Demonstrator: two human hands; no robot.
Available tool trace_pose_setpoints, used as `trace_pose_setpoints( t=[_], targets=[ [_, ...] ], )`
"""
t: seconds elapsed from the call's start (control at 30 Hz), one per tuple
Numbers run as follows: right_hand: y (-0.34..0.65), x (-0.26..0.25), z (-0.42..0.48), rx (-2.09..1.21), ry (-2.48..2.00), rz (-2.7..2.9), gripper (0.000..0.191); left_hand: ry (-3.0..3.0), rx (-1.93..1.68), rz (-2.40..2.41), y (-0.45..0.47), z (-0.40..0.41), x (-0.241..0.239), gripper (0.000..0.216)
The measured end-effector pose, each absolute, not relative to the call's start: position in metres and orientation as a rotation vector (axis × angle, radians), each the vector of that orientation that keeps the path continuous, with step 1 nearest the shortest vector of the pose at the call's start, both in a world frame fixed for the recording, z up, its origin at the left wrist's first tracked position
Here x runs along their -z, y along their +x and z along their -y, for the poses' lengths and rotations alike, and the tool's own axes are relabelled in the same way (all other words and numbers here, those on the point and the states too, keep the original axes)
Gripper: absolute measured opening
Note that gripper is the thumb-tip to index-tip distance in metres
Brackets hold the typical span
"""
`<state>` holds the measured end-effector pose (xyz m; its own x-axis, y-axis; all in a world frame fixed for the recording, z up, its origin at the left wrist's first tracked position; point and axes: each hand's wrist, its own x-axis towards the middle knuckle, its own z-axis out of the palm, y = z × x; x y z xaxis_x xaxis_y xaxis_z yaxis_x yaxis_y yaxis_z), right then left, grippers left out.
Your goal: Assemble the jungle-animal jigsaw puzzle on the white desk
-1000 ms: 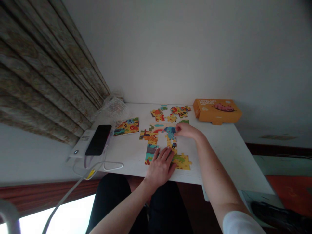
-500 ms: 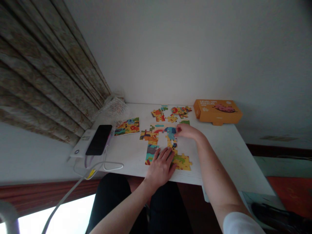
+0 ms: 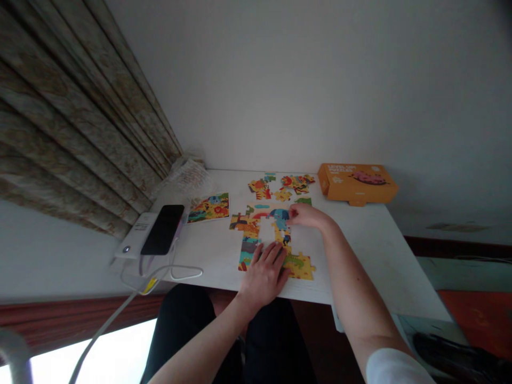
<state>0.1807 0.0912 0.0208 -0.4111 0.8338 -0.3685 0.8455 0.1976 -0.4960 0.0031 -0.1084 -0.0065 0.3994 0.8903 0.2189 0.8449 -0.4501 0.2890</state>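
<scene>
A partly joined jigsaw puzzle (image 3: 250, 244) with animal pictures lies on the white table, with a gap in its middle. My left hand (image 3: 264, 271) rests flat over its lower edge, fingers spread, covering some pieces. At the upper right of the puzzle, my right hand (image 3: 306, 215) has its fingertips pinched at the side of the blue elephant puzzle piece (image 3: 281, 217). The crocodile section (image 3: 301, 265) sticks out to the right of my left hand. Loose puzzle pieces (image 3: 261, 188) lie farther back, and a green piece (image 3: 304, 201) is just behind my right hand.
A picture card (image 3: 210, 208) of the animal scene lies left of the puzzle. Beyond it are crumpled clear plastic (image 3: 186, 178), a black phone (image 3: 163, 230) on a white box, and a white cable (image 3: 186, 270). An orange puzzle box (image 3: 358, 184) stands at the back right.
</scene>
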Motion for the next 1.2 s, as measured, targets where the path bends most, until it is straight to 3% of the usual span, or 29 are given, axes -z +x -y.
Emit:
trace_pose_setpoints(
  t=[0.93,1.2],
  targets=[
    [0.181,-0.021,-0.091,0.993,1.688,-2.412,0.015,2.506,-0.57,-1.602,0.004,0.11,0.006,0.04],
    [0.18,-0.023,-0.091,0.999,1.675,-2.401,0.015,2.376,-1.008,-1.643,-0.023,0.115,-0.002,0.019]
  ],
)
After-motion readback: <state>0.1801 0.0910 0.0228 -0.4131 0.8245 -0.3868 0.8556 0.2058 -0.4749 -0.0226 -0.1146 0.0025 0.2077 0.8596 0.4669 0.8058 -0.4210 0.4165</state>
